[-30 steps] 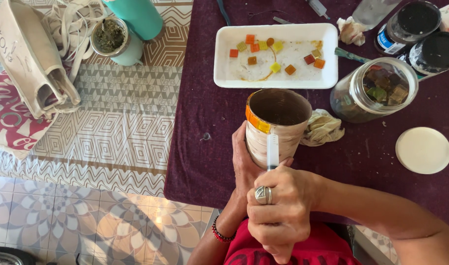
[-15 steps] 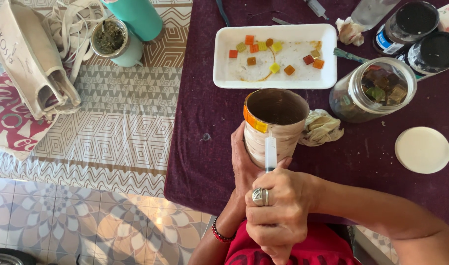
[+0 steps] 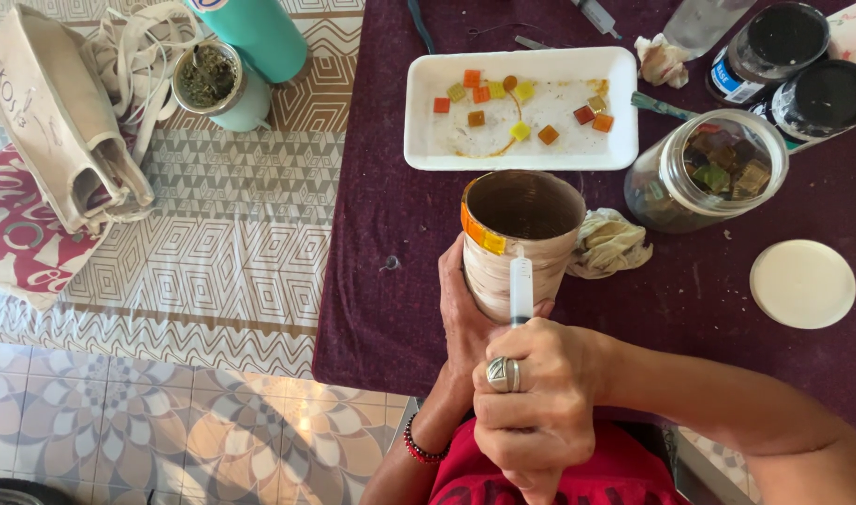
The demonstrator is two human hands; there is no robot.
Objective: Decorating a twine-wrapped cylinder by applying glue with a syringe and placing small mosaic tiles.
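My left hand [image 3: 463,318] grips the side of a round brown cup [image 3: 522,238] that bears a strip of orange and yellow tiles near its rim. My right hand [image 3: 533,402], with a ring on one finger, is closed around a clear syringe [image 3: 521,290] whose tip rests against the cup's near side. A white tray [image 3: 428,112] behind the cup holds several small orange, red and yellow square tiles. To the right stands an open glass jar [image 3: 704,173] with more tiles inside.
A crumpled cloth [image 3: 610,245] lies right of the cup, a white round lid [image 3: 802,283] farther right. Dark jars [image 3: 816,65] stand at the back right. On the patterned mat to the left are a canvas bag [image 3: 63,140], a small green cup [image 3: 217,84] and a teal bottle [image 3: 255,33].
The syringe tip has crept slightly up the cup's side; both hands keep their grip and the cup stays in place.
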